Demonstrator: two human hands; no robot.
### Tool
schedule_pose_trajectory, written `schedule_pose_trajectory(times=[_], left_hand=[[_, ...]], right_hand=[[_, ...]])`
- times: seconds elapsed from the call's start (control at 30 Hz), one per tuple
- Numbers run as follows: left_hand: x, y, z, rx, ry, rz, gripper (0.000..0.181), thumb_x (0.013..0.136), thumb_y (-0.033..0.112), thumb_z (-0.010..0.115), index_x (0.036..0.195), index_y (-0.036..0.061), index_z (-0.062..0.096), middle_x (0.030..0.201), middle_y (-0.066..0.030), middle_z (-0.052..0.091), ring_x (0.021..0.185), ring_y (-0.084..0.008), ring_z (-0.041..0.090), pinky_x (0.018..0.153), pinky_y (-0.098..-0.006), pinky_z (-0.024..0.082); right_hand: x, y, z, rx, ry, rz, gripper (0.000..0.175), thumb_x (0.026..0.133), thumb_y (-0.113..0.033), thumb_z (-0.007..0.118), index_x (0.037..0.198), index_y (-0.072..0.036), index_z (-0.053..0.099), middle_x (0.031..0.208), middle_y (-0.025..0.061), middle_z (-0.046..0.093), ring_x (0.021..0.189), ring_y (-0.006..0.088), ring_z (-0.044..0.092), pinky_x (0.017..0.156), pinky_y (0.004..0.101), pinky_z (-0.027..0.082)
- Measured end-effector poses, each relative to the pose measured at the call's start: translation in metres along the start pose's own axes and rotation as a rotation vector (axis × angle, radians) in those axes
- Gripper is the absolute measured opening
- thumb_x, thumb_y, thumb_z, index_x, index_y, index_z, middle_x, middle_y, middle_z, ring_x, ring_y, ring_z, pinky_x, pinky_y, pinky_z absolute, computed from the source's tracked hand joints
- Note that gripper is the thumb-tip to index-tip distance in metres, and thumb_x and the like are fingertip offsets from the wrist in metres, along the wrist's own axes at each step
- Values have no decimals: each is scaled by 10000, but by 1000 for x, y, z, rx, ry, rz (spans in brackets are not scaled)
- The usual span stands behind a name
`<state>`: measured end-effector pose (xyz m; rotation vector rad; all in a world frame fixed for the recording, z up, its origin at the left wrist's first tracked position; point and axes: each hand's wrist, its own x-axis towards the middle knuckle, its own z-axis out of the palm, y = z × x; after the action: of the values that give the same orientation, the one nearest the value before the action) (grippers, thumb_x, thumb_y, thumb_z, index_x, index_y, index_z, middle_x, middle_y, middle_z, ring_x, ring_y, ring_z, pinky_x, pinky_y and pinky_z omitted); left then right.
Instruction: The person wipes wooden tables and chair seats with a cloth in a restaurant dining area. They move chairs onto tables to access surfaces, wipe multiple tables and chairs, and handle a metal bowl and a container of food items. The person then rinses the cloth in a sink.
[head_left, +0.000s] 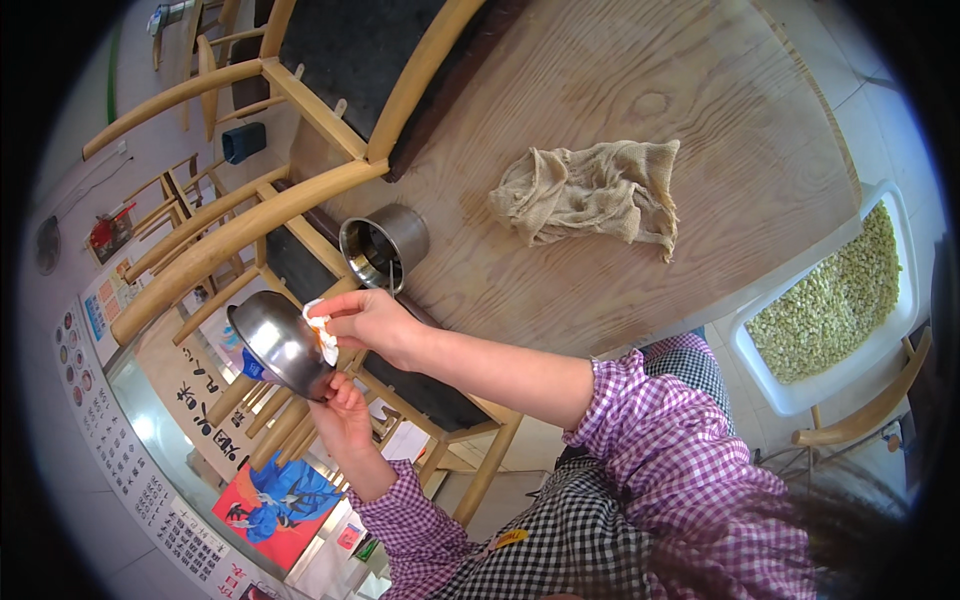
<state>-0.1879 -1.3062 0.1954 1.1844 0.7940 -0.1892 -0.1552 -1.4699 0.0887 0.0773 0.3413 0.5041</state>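
Note:
My left hand (341, 412) grips the lower edge of a shiny stainless steel bowl (274, 341), which is held up and tilted to the left of the table. My right hand (375, 326) pinches a crumpled white tissue (322, 334) with orange stains against the bowl, near its right side. Above my hands, a steel cylindrical pot (409, 232) with dark contents and a utensil in it stands on the edge of the wooden table (600, 90). A rumpled coarse beige cloth (592, 195) lies on the tabletop.
Wooden chairs with dark seats (300, 262) stand close to the table and behind the bowl. To the right, a white plastic tub (787, 397) holds pale green chopped pieces, with a curved wooden chair part (862, 431) beside it. A counter and printed signs are at the left.

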Motion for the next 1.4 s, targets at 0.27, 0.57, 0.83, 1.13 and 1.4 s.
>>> schedule_pose_trajectory(times=[0.27,0.57,0.83,1.13,1.4], left_hand=[[-20,-2,5,-204,-33,-105,202,975,199,516,911,9,492,784,-76,452,569,-131,420,478,-237,368],[-35,-9,16,-236,-99,-184,203,969,179,539,939,-13,481,812,-76,443,590,-128,445,493,-234,385],[-25,-9,5,-292,-99,-191,183,979,154,508,972,-29,514,815,-71,460,601,-123,459,500,-229,393],[-27,-8,23,-310,-128,-203,176,984,149,491,970,-25,515,817,-78,464,599,-120,460,493,-220,385],[-36,-20,32,-301,-150,-245,219,1000,192,491,968,-25,498,827,-83,452,601,-128,462,487,-231,406]], right_hand=[[34,-33,-9,77,-52,-280,272,866,34,612,1135,-2,638,1080,79,671,934,165,669,823,259,535],[44,3,10,-57,-104,-267,159,883,22,589,981,-45,696,1003,38,700,952,110,633,873,251,471],[10,-5,-1,-213,-365,-444,156,869,63,557,879,-19,690,978,33,694,971,115,629,904,255,460],[15,28,-49,-503,-263,-364,199,853,124,528,810,3,680,949,55,665,924,141,626,902,292,481],[64,-2,-23,-72,-110,-311,185,882,22,564,990,-23,707,1003,37,679,919,99,600,821,230,467]])
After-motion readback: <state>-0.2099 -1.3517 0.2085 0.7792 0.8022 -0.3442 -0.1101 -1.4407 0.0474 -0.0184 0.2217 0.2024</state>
